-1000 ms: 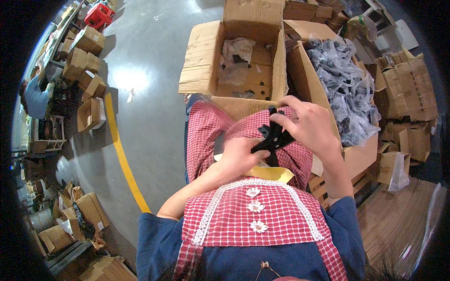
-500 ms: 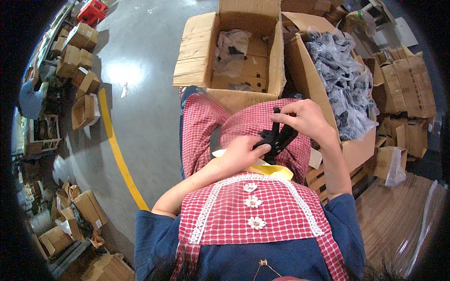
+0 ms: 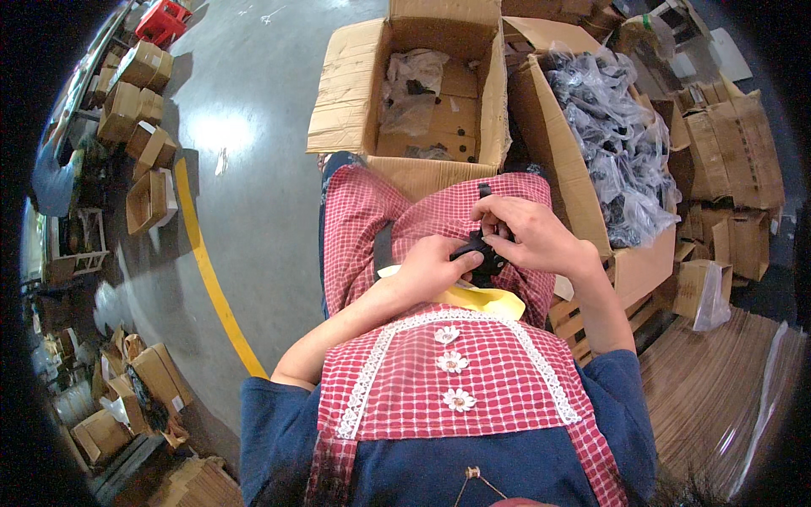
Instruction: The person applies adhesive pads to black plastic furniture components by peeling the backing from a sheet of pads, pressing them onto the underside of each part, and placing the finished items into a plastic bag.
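Over my lap, a black strap bundle (image 3: 485, 258) sits between my two hands; its exact kind is partly hidden by my fingers. My left hand (image 3: 432, 267) is closed on its left side, with the thumb pressed on top. From the right, my right hand (image 3: 534, 235) bends over it with fingers curled in and pinching the black piece. One black strap end (image 3: 484, 191) sticks up past the right hand's knuckles. Just beneath the hands, a yellow piece (image 3: 486, 298) lies at the top of my red checked apron (image 3: 384, 359).
An opened cardboard box (image 3: 422, 176) holding some clear plastic stands in front of my knees. To its right, another carton (image 3: 562, 152) is heaped with plastic-bagged dark items (image 3: 612, 144). Small cartons (image 3: 139, 66) line the left, beyond a yellow floor line (image 3: 207, 270). Stacked flat cardboard (image 3: 718, 389) lies at right.
My right hand has come down and left, from holding a strap end up to curling over the black bundle. My left hand keeps its hold and has barely moved.
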`<state>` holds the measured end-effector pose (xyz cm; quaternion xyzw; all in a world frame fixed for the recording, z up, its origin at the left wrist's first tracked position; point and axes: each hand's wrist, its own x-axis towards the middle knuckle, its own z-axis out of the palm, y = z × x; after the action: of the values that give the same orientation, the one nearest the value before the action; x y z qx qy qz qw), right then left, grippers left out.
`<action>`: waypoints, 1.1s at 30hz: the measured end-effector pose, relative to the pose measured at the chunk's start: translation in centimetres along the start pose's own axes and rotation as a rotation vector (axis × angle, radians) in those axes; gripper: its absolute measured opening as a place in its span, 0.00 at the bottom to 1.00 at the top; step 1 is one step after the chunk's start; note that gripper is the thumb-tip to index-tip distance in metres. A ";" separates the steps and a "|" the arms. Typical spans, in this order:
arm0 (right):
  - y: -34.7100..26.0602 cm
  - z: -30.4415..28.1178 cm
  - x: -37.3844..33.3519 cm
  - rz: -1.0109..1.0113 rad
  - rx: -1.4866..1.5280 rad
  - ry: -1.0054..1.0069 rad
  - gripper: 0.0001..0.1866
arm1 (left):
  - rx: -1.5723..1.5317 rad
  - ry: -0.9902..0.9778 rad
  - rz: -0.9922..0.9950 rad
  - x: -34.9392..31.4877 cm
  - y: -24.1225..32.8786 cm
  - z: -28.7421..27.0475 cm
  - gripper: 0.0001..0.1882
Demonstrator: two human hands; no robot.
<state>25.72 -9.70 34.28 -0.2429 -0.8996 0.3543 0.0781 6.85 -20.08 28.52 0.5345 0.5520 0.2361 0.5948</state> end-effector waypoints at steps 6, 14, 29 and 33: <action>0.5 0.5 -0.2 -0.019 -0.072 -0.017 0.16 | -0.022 0.011 -0.011 -0.1 0.2 0.1 0.18; -1.5 2.0 -0.4 -0.158 -0.475 0.036 0.14 | 0.018 0.054 0.067 0.1 -1.0 0.9 0.18; -0.3 -1.8 -0.6 0.182 -0.065 0.286 0.18 | -0.122 0.115 0.036 0.5 -2.6 1.1 0.18; -3.0 -1.5 -2.8 0.215 0.038 -0.344 0.22 | -0.514 0.129 0.017 1.5 -5.2 1.5 0.17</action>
<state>27.47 -12.08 37.49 -0.2722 -0.8618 0.4136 -0.1106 7.06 -20.99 22.96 0.3544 0.5062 0.4073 0.6725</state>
